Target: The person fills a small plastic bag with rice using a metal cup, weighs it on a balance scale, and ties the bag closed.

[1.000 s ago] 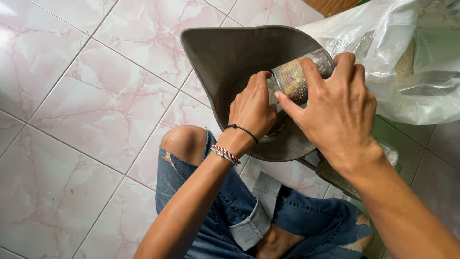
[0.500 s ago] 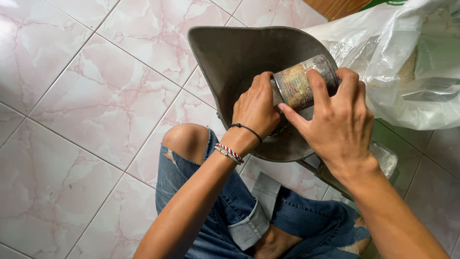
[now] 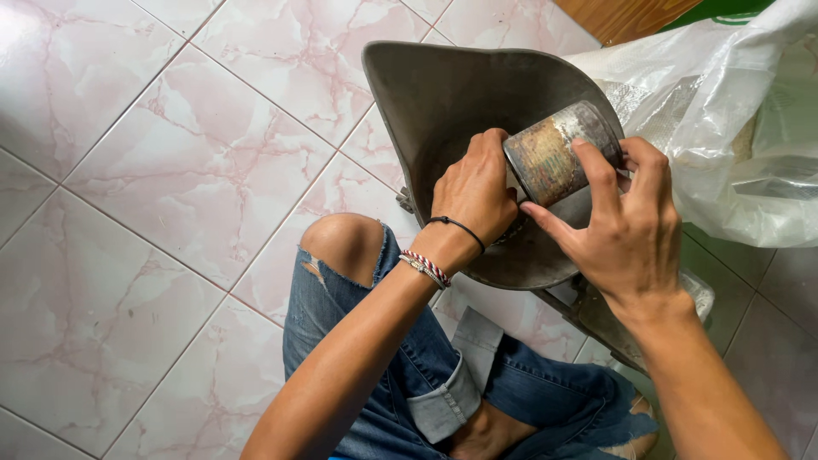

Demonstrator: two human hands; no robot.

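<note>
A worn, rusty metal can (image 3: 552, 155) lies tilted over a wide grey metal scoop-shaped pan (image 3: 443, 94). My right hand (image 3: 626, 230) wraps around the can's lower end, thumb and fingers on its side. My left hand (image 3: 477, 192) is curled inside the pan beside the can's mouth, fingers touching the can's rim; what is under the fingers is hidden. Thread bracelets circle my left wrist.
A large clear plastic bag (image 3: 733, 128) bulges at the right, against the pan. My knee in torn blue jeans (image 3: 341, 247) sits below the pan. Pink marbled floor tiles (image 3: 153, 170) spread to the left. A wooden edge shows at the top.
Both hands, the can and the pan have stayed together; the view has shifted slightly, and the can has tilted a little more over the pan.
</note>
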